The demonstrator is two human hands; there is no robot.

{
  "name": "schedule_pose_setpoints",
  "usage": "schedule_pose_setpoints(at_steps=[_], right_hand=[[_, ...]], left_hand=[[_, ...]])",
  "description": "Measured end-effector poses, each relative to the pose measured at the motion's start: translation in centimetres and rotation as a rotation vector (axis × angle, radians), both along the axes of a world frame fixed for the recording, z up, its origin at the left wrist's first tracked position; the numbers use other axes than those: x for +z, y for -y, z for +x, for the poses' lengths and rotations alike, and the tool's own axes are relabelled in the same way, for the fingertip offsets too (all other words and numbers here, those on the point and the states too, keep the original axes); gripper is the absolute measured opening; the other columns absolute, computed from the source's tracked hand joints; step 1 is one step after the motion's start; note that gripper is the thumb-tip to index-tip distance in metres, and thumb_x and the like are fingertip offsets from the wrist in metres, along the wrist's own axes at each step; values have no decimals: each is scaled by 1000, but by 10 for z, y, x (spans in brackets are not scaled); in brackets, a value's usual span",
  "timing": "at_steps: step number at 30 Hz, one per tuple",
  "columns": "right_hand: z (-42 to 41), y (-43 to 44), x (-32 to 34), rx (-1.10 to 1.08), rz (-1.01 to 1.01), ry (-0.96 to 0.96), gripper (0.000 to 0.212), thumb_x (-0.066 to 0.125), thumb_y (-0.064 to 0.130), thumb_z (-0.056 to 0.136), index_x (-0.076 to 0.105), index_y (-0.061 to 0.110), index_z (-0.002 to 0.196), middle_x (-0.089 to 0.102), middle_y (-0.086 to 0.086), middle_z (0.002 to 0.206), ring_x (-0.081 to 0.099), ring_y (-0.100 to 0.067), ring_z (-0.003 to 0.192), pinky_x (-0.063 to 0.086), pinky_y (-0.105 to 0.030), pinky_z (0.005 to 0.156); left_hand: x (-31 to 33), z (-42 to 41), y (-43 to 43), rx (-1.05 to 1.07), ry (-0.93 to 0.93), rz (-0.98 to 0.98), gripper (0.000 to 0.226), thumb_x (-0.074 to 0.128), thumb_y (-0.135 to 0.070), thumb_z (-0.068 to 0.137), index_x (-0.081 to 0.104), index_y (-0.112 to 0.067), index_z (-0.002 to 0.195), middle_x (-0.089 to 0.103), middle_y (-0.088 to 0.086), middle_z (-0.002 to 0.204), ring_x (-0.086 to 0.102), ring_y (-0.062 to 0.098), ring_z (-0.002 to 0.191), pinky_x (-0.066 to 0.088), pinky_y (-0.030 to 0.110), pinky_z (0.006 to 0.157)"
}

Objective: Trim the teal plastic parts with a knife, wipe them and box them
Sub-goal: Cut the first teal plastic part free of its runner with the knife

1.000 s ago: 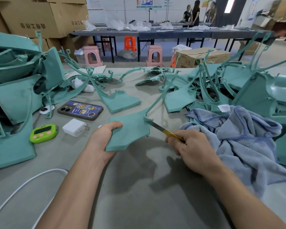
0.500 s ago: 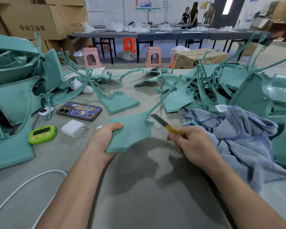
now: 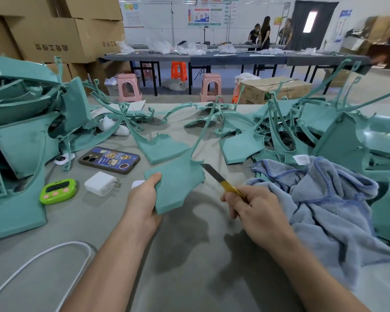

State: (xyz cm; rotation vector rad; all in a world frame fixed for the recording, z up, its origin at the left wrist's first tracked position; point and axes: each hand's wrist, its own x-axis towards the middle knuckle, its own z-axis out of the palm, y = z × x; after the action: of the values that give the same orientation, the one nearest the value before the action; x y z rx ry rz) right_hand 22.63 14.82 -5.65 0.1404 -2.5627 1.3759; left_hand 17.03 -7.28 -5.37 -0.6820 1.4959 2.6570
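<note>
plastic like this teal part (image 3: 178, 185) looks light and stiff to me: a thin flat panel with a long skinny arm curving up off its far corner. that arm would likely flex or snap, so the panel's edge is the place to take it. the left hand (image 3: 144, 199) grips it there, thumb on top, holding it just over the table (image 3: 189, 266) in front of the person. the right hand (image 3: 254, 210) is closed round the yellow handle of the knife (image 3: 218, 177), blade tip right by the panel's right edge; whether it touches i can't tell. the left fingers are hidden under the panel, and which box takes finished parts i can't make out.
</note>
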Motion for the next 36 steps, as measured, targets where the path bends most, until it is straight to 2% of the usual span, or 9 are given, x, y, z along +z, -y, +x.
schedule_pose_setpoints(at_steps=[6,11,15,20,24,26,31,33,36], right_hand=[[7,15,1,208,124,85,27,62,33,99,68,15,79,63,-2,66,48,-3,53,39,-24,54],[-1,6,0,-119,70,-51,27,64,31,98,70,15,76,61,-4,58,49,-11,51,41,-32,53],[8,13,1,204,87,40,24,65,31,98,69,16,80,60,-5,63,44,-7,49,37,-25,49],[-4,10,-5,-97,11,-49,26,65,30,97,71,14,78,59,-4,58,45,-8,50,41,-35,54],[8,18,-3,205,58,29,30,61,45,91,68,18,79,60,-4,62,46,-7,52,41,-31,54],[5,20,-7,134,144,19,26,62,41,94,67,21,78,61,-2,62,48,-9,52,43,-35,56],[-2,13,2,-49,-398,40,30,63,17,100,75,13,72,66,-4,62,50,-10,53,41,-23,52],[2,18,6,130,-702,163,25,66,20,96,80,14,76,77,-1,89,68,-11,78,56,-23,68],[4,25,5,273,-867,307,24,65,24,91,82,12,80,77,-2,110,71,-14,107,60,-36,91]], left_hand=[[6,9,-12,-27,18,31,13,60,-16,100,56,-14,88,75,6,68,71,19,52,52,28,40],[11,12,-17,-56,72,56,15,59,-14,100,57,-14,84,70,0,55,64,12,41,42,15,35],[12,12,-15,-58,73,87,14,58,-12,100,57,-11,86,67,1,52,62,12,37,40,15,33],[11,12,-14,-49,85,86,15,59,-12,100,55,-12,85,66,0,50,60,12,36,38,14,33],[11,11,-14,-47,67,103,14,58,-12,100,56,-11,86,66,1,51,60,12,36,39,14,33],[10,12,-16,-59,70,115,14,57,-13,100,56,-11,87,66,1,51,60,12,36,38,14,33],[7,12,-15,-59,-30,88,9,58,-14,100,64,-11,94,78,5,80,75,18,63,56,25,48],[4,11,-17,-58,-80,74,9,60,-15,99,67,-11,102,79,8,96,77,20,78,62,33,60],[2,12,-22,-199,-185,46,21,61,-8,95,69,-9,114,77,8,108,76,18,91,62,29,69]])
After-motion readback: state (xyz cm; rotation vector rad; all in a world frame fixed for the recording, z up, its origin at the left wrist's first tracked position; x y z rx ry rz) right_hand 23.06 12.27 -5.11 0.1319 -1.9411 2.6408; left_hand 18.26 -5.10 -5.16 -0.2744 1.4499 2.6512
